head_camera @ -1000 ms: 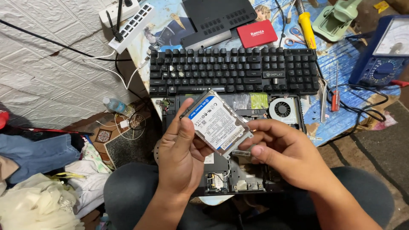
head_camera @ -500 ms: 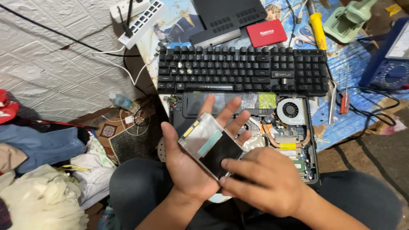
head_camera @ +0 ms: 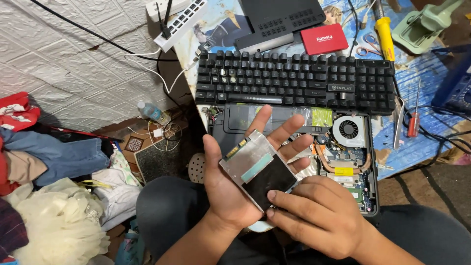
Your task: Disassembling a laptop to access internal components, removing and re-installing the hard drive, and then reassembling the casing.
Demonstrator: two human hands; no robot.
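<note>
The left hand [head_camera: 230, 191] lies palm up, its open grip cradling a flat rectangular hard drive [head_camera: 258, 168], bare metal with a black panel and a pale strip, thumb along one edge and fingers spread beyond the far side. The right hand [head_camera: 319, 216] rests its fingertips on the drive's near corner, grip loosely curled, pinching nothing clearly. Just behind the drive sits an opened laptop [head_camera: 343, 162], showing a round fan, copper pipes and green circuit board. Beyond the laptop lies a black keyboard [head_camera: 294, 81]. Further behind the laptop sit a red box [head_camera: 324, 39], a yellow-handled screwdriver [head_camera: 385, 32] and a white power strip [head_camera: 179, 18]. Left of the laptop, crumpled clothes [head_camera: 54, 196] pile against a white textured wall [head_camera: 64, 64].
</note>
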